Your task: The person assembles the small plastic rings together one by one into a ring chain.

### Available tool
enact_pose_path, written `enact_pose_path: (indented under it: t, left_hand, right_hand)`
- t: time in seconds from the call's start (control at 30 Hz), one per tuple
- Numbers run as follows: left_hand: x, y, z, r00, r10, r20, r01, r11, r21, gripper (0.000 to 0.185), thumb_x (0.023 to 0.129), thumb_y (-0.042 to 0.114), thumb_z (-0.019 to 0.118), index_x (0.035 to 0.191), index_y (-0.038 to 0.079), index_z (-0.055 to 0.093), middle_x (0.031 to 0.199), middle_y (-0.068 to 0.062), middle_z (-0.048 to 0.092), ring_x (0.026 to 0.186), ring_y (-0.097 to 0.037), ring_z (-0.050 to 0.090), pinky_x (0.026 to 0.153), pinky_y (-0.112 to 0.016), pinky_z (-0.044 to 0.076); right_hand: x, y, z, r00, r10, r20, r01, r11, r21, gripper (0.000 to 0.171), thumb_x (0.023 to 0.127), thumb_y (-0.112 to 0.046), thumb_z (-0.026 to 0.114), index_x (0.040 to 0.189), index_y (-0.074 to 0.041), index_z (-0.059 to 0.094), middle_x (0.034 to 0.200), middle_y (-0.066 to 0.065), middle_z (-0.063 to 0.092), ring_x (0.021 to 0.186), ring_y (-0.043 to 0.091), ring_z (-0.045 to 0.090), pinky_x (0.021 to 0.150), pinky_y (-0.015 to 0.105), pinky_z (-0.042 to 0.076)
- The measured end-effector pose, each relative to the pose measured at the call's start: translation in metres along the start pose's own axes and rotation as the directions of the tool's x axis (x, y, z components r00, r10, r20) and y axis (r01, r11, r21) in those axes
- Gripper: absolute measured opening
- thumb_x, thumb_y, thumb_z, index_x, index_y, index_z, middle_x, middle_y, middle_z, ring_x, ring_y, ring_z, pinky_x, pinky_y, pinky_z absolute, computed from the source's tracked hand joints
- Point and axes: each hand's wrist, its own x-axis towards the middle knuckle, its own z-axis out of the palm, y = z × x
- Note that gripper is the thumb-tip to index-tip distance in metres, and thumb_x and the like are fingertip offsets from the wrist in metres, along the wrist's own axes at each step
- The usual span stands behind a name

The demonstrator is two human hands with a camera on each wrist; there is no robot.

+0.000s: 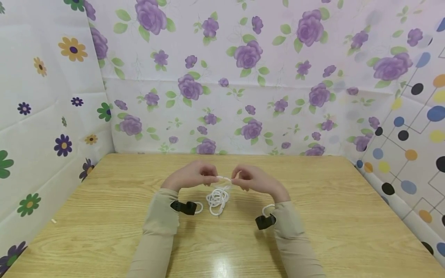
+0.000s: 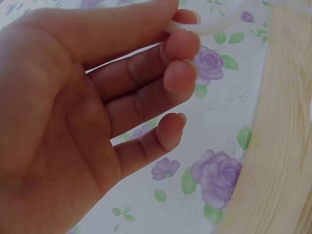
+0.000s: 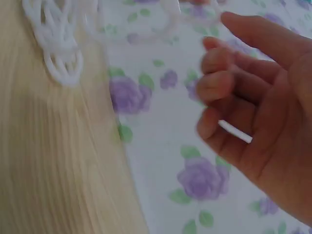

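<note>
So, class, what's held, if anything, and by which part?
White cord, pinched by the left grip along a raised stretch; whether the right grip pinches it too is unclear.

The rope coil lies on the counter between left hand and right hand, the backdrop behind both.
</note>
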Motion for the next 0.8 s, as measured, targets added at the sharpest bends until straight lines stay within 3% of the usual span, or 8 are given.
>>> enact_pose_path:
  t: [0.1, 0.23, 0.4, 0.53, 0.6, 0.7, 0.8]
  left_hand:
    - [-0.001, -0.001, -0.001, 1.0, -0.005, -0.014, 0.005, 1.0, -0.001, 0.015, 0.095, 0.023, 0.062, 0.084, 0.014, 0.067, 0.074, 0.0, 0.061, 0.066, -0.012, 0.052, 0.064, -0.027, 0.044]
    - [-0.001, -0.001, -0.001, 1.0, -0.016, -0.019, 0.016, 1.0, -0.005, 0.015, 0.095, 0.023, 0.062, 0.085, 0.014, 0.067, 0.075, 0.0, 0.061, 0.069, -0.019, 0.055, 0.065, -0.028, 0.045]
    - [-0.002, 0.001, -0.002, 0.999, -0.031, -0.018, 0.031, 1.0, -0.001, 0.015, 0.095, 0.024, 0.062, 0.086, 0.014, 0.067, 0.075, 0.0, 0.061, 0.07, -0.019, 0.056, 0.065, -0.028, 0.045]
    - [-0.002, 0.0, -0.002, 0.999, -0.034, -0.019, 0.034, 0.999, 0.007, 0.015, 0.096, 0.024, 0.062, 0.086, 0.014, 0.067, 0.074, 0.0, 0.061, 0.067, -0.012, 0.053, 0.065, -0.028, 0.045]
    - [-0.002, 0.0, -0.002, 0.999, -0.033, -0.021, 0.033, 0.999, 0.009, 0.014, 0.095, 0.023, 0.062, 0.085, 0.014, 0.067, 0.074, 0.0, 0.061, 0.066, -0.011, 0.052, 0.065, -0.028, 0.045]
    - [-0.002, 0.0, -0.002, 0.999, -0.027, -0.023, 0.028, 1.0, 0.013, 0.014, 0.095, 0.022, 0.062, 0.085, 0.014, 0.067, 0.074, 0.0, 0.062, 0.066, -0.014, 0.054, 0.064, -0.027, 0.045]
    - [-0.002, 0.0, -0.002, 0.999, -0.022, -0.025, 0.023, 1.0, 0.013, 0.014, 0.095, 0.021, 0.062, 0.085, 0.013, 0.067, 0.073, 0.0, 0.062, 0.068, -0.019, 0.056, 0.063, -0.027, 0.044]
  right_hand:
    - [-0.012, 0.018, -0.012, 0.994, 0.106, 0.039, -0.104, 0.993, -0.047, 0.017, 0.095, -0.022, 0.062, 0.106, -0.009, 0.06, 0.066, 0.008, 0.059, 0.06, 0.031, 0.056, 0.055, 0.027, 0.042]
    - [-0.031, 0.04, -0.025, 0.966, 0.243, 0.083, -0.235, 0.967, -0.101, 0.019, 0.093, -0.015, 0.063, 0.105, 0.0, 0.06, 0.068, 0.014, 0.062, 0.058, 0.02, 0.056, 0.057, 0.029, 0.045]
    - [-0.047, 0.051, -0.032, 0.891, 0.414, 0.187, -0.397, 0.91, -0.121, 0.02, 0.086, -0.015, 0.069, 0.101, -0.002, 0.064, 0.071, 0.003, 0.06, 0.061, 0.013, 0.051, 0.06, 0.028, 0.043]
    - [-0.054, 0.051, -0.032, 0.825, 0.507, 0.249, -0.492, 0.862, -0.122, 0.018, 0.081, -0.012, 0.073, 0.093, -0.005, 0.063, 0.069, -0.001, 0.054, 0.059, 0.012, 0.044, 0.057, 0.025, 0.035]
    - [-0.055, 0.05, -0.031, 0.803, 0.535, 0.262, -0.522, 0.844, -0.121, 0.017, 0.078, -0.008, 0.074, 0.088, -0.006, 0.06, 0.066, -0.002, 0.052, 0.058, 0.011, 0.042, 0.055, 0.024, 0.032]
    - [-0.055, 0.049, -0.029, 0.8, 0.545, 0.25, -0.525, 0.838, -0.149, 0.013, 0.075, -0.004, 0.073, 0.079, -0.006, 0.06, 0.063, -0.002, 0.051, 0.056, 0.011, 0.042, 0.054, 0.023, 0.031]
    - [-0.053, 0.049, -0.029, 0.815, 0.533, 0.228, -0.498, 0.845, -0.195, 0.007, 0.076, -0.004, 0.072, 0.074, -0.006, 0.065, 0.059, -0.003, 0.05, 0.054, 0.01, 0.04, 0.053, 0.022, 0.03]
